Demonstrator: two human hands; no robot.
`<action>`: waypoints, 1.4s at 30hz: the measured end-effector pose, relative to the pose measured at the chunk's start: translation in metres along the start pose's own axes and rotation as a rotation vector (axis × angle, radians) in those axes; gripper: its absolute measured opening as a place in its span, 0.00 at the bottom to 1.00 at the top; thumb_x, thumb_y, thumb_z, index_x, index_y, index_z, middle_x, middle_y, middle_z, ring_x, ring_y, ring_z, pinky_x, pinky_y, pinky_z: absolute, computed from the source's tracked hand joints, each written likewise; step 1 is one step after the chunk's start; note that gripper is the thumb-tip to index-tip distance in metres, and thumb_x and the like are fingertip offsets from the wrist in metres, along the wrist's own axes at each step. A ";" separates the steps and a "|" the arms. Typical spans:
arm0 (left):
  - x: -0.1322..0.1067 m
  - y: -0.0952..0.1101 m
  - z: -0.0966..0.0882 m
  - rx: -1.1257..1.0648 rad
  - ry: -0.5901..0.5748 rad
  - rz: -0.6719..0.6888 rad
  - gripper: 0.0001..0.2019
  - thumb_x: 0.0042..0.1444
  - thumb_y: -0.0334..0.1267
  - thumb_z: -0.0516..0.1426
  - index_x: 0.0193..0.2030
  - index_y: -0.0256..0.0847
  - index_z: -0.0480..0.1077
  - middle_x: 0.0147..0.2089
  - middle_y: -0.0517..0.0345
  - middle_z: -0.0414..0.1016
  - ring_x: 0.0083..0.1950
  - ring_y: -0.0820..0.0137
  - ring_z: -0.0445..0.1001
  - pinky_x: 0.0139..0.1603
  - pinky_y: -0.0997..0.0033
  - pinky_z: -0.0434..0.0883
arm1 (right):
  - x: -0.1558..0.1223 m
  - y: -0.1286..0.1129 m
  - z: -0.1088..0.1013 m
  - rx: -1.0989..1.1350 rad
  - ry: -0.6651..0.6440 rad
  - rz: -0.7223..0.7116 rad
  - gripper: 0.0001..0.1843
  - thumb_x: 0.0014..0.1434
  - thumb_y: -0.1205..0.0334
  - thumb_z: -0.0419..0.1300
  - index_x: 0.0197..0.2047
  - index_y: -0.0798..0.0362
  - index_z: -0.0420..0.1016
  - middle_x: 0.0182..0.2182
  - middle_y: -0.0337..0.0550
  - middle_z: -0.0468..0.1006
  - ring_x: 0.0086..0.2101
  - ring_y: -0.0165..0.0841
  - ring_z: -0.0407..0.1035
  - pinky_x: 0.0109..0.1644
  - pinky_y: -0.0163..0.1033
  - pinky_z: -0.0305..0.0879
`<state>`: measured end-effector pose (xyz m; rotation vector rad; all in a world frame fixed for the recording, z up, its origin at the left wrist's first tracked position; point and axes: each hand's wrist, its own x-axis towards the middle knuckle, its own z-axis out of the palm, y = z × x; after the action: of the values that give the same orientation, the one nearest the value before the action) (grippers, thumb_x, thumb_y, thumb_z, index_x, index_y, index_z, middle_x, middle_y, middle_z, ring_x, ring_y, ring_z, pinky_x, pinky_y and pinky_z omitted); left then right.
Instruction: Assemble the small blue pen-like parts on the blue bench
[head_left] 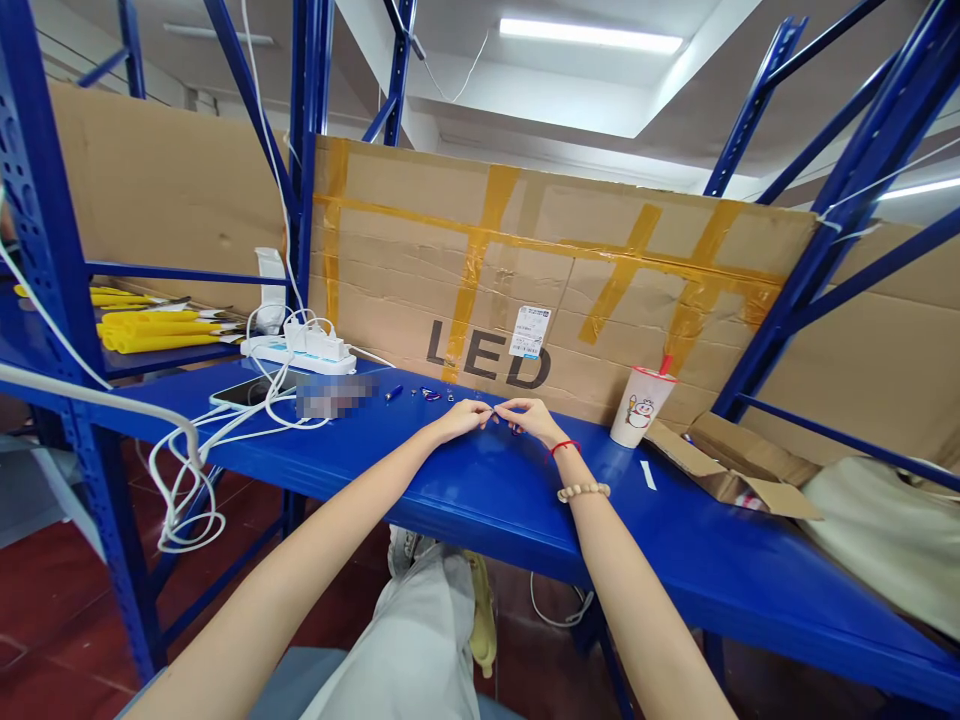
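Observation:
My left hand [466, 417] and my right hand [531, 416] rest on the blue shelf top [465, 490], fingertips almost meeting. Both are pinched on a very small item between them that I cannot make out. My right wrist wears a red string and a bead bracelet [583, 490]. A few tiny parts [429, 393] and a small blue piece [393, 393] lie on the shelf just beyond my hands.
A taped cardboard wall marked LED [555, 270] backs the shelf. A white drink cup [639, 405] and an open cardboard box [731, 465] stand to the right. A power strip [300, 350], a phone [247, 392] and white cables [187, 470] lie left. Yellow items [150, 330] fill the neighbouring shelf.

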<state>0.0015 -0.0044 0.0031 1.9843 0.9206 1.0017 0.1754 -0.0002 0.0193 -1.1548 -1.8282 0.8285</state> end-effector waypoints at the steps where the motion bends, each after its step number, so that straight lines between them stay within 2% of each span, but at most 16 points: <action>1: 0.000 0.000 0.000 0.023 -0.002 0.013 0.12 0.51 0.38 0.50 0.33 0.35 0.72 0.20 0.63 0.63 0.20 0.78 0.57 0.23 0.78 0.56 | 0.000 0.000 0.000 -0.001 -0.007 0.010 0.23 0.40 0.47 0.66 0.31 0.59 0.77 0.23 0.41 0.73 0.19 0.21 0.60 0.18 0.24 0.56; 7: 0.002 -0.004 0.003 0.146 -0.022 0.086 0.12 0.53 0.37 0.50 0.34 0.35 0.73 0.21 0.63 0.66 0.26 0.74 0.63 0.31 0.76 0.60 | -0.004 0.000 -0.005 -0.012 -0.057 0.082 0.19 0.39 0.52 0.68 0.32 0.57 0.78 0.26 0.42 0.74 0.20 0.20 0.61 0.17 0.22 0.55; 18: 0.000 -0.010 0.002 0.219 -0.049 0.111 0.12 0.52 0.37 0.53 0.38 0.32 0.72 0.25 0.58 0.72 0.28 0.73 0.68 0.32 0.76 0.64 | -0.007 -0.001 -0.006 -0.093 -0.066 0.082 0.17 0.39 0.57 0.69 0.32 0.60 0.79 0.25 0.43 0.75 0.20 0.21 0.63 0.17 0.23 0.56; 27: 0.000 -0.009 0.002 0.257 -0.042 0.138 0.13 0.51 0.35 0.53 0.40 0.31 0.73 0.27 0.55 0.75 0.29 0.71 0.72 0.35 0.75 0.67 | -0.005 0.002 -0.007 -0.139 -0.073 0.031 0.16 0.40 0.57 0.69 0.30 0.60 0.79 0.21 0.41 0.73 0.20 0.22 0.62 0.17 0.23 0.56; 36: 0.001 -0.011 0.004 0.292 -0.009 0.164 0.11 0.50 0.34 0.55 0.38 0.32 0.74 0.30 0.54 0.77 0.31 0.70 0.74 0.36 0.74 0.68 | -0.004 0.003 -0.006 -0.174 -0.083 0.097 0.19 0.39 0.54 0.70 0.31 0.60 0.80 0.20 0.40 0.72 0.20 0.22 0.62 0.17 0.23 0.56; 42: 0.001 -0.012 0.003 0.312 0.002 0.185 0.10 0.48 0.33 0.57 0.37 0.33 0.74 0.31 0.55 0.78 0.31 0.69 0.74 0.37 0.73 0.69 | -0.006 0.002 -0.008 -0.197 -0.138 0.135 0.20 0.37 0.52 0.70 0.31 0.59 0.79 0.20 0.40 0.72 0.20 0.22 0.63 0.17 0.23 0.56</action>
<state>0.0017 0.0011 -0.0078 2.3645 0.9540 1.0087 0.1847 -0.0037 0.0196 -1.3880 -1.9978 0.8357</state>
